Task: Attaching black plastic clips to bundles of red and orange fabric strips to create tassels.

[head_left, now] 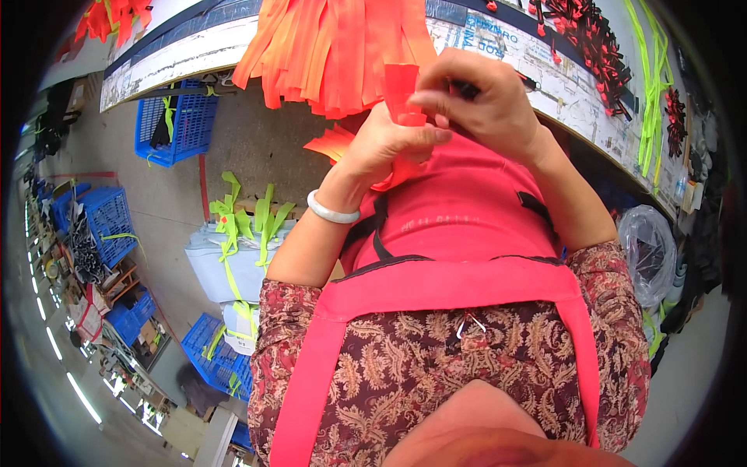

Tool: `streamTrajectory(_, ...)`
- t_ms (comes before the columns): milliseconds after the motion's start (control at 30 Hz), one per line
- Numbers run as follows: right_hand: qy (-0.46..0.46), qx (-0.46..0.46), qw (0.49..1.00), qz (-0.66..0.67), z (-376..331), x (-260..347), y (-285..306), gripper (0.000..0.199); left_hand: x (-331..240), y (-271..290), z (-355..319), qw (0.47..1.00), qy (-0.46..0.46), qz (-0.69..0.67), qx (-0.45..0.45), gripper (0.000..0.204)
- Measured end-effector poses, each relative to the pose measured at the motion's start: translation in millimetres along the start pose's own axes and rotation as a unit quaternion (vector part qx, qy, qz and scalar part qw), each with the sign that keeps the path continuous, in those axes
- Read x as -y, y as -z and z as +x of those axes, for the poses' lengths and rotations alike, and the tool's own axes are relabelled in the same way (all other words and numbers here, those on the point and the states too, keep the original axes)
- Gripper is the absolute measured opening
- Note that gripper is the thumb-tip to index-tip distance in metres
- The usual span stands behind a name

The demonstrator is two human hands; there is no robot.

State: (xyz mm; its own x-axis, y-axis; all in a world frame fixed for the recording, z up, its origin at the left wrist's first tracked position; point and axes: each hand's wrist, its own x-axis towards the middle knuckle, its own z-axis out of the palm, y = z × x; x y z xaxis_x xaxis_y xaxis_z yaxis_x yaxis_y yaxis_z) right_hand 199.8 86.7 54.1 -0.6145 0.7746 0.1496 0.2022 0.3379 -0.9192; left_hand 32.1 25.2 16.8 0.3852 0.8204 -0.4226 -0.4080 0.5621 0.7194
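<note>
My left hand (pixel 385 144) is closed round an orange fabric strip (pixel 401 84), whose folded end stands up above the fingers. More orange fabric hangs below that hand, close to the red apron (pixel 459 206). My right hand (pixel 486 101) is bent in a pinch beside the strip, its fingertips next to the strip's edge. Something small and black shows between its curled fingers, too hidden to name. Just beyond my hands, a thick bundle of orange strips (pixel 331 54) hangs over the table's front edge.
The worktable (pixel 171 58) bears a pile of small black-and-red parts (pixel 587 39) and long yellow-green strips (pixel 652 86) at right. A blue crate (pixel 177 124) stands under it at left. Pale folded material (pixel 222 265) with yellow-green strips and another blue crate (pixel 214 354) lie further left.
</note>
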Motion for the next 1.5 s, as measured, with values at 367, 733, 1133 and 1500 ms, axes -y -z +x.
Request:
streamTrajectory(367, -0.041, 0.105, 0.993, -0.037, -8, -18, -2, 0.012, 13, 15, 1, 0.998, 0.009, -0.028, 0.063, 0.018)
streamTrajectory(733, -0.104, 0.068, 0.992, -0.001, -18, -18, -1, 0.014, 13, 39, -5, 0.994, -0.088, 0.004, -0.056, 0.018)
streamTrajectory(1133, -0.110, 0.068, 0.991, -0.021, -36, -19, -20, 0.019, 29, 18, -3, 0.955, -0.212, 0.197, -0.067, 0.002)
streamTrajectory(1500, -0.239, 0.063, 0.965, 0.088, -41, -34, -28, 0.017, 22, 20, 0, 0.953, -0.216, 0.194, -0.086, 0.011)
